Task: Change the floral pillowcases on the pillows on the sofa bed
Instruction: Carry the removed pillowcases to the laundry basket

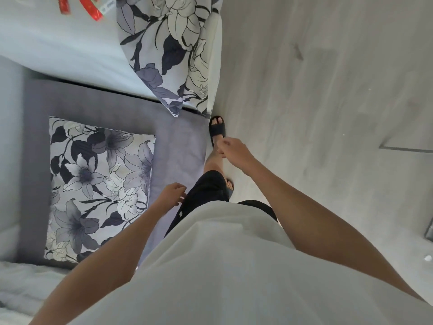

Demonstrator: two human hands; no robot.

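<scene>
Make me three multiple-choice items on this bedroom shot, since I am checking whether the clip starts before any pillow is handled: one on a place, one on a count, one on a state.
1. Where does the near floral pillow lie?
A. On the floor
B. On the grey sofa section
C. In the person's arms

2. How many floral pillows show?
A. One
B. Two
C. Four

3. What do the hands hold?
A. Nothing
B. A pillow
C. A red packet

Key:
1 B, the pillow lies flat on the grey upholstery.
2 B, the near one plus the far floral pillow at the edge of the light sheet.
3 A, the left hand and right hand hang with loosely curled fingers, apart from both pillows; the red packets lie on the sheet.
</scene>
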